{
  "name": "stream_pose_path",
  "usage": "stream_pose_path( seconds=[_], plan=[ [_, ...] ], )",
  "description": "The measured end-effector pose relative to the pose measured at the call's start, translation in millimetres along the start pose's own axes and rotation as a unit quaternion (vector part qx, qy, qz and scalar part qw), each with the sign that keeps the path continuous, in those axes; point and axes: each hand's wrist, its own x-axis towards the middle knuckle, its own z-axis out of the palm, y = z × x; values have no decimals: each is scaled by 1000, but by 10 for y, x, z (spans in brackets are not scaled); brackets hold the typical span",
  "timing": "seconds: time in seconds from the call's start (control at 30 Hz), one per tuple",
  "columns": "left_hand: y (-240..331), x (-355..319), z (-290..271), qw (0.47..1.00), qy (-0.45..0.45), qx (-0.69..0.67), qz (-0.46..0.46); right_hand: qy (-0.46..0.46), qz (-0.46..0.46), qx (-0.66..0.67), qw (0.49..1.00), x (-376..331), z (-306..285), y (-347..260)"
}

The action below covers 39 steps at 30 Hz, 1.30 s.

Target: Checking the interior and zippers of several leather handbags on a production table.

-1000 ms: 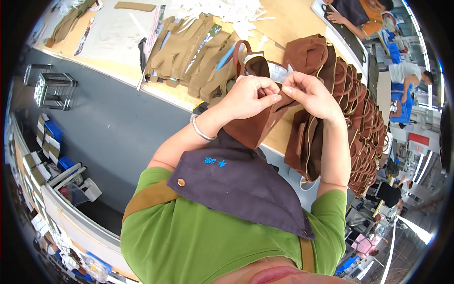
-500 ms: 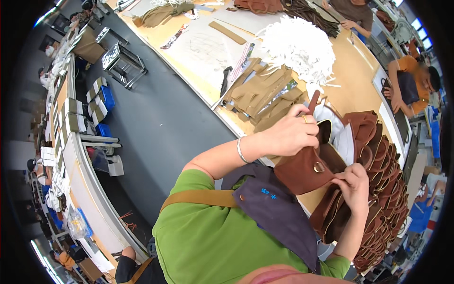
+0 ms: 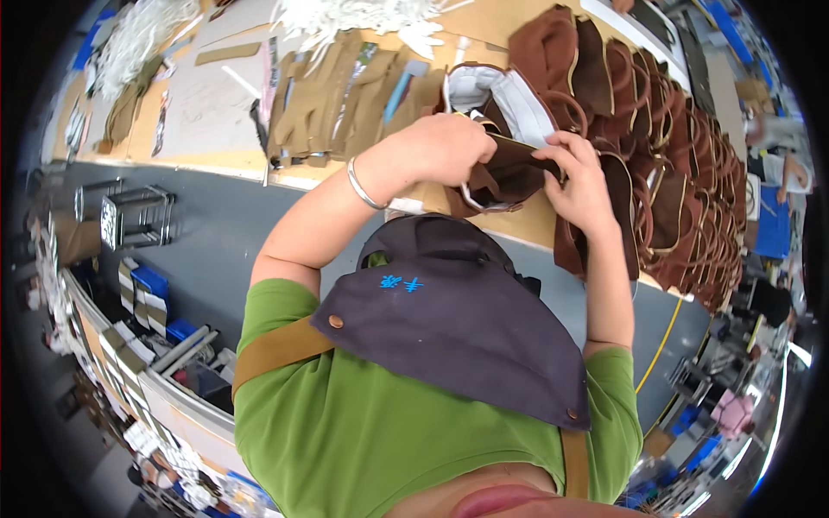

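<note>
Watching remotely, I see the left hand (image 3: 449,148) curled closed on the brown bag (image 3: 505,180) at one o'clock and the right hand (image 3: 580,183) gripping its rim (image 3: 520,148) with half-bent fingers, seemingly to spread it wide, while more bags (image 3: 667,177) crowd the bench (image 3: 531,217) at two o'clock.

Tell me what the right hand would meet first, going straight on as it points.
The right hand would probably meet the open brown bag it seems to touch, likely at the pale lining; depth is unclear.
</note>
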Motion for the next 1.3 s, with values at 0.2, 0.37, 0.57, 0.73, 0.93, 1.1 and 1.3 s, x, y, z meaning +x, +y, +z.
stream_pose_path(
  seconds=[0.2,0.37,0.57,0.73,0.93,1.1,1.3],
  plan=[
    [195,221,307,965,40,242,88,-94,165,207,960,-233,468,-323],
    [26,255,279,985,101,27,134,-120,187,185,957,-287,542,-281],
    [114,-41,301,975,85,145,143,-60,164,168,970,-302,575,-289],
    [270,-265,492,971,118,169,119,-104,160,120,974,-314,617,-312],
    [157,-66,149,952,217,187,104,-115,43,135,983,76,305,-75],
    [332,-91,-441,974,165,103,118,-237,69,275,929,479,-375,-165],
    [267,-106,-437,984,150,27,92,-222,73,307,923,461,-318,-201]
  ],
)
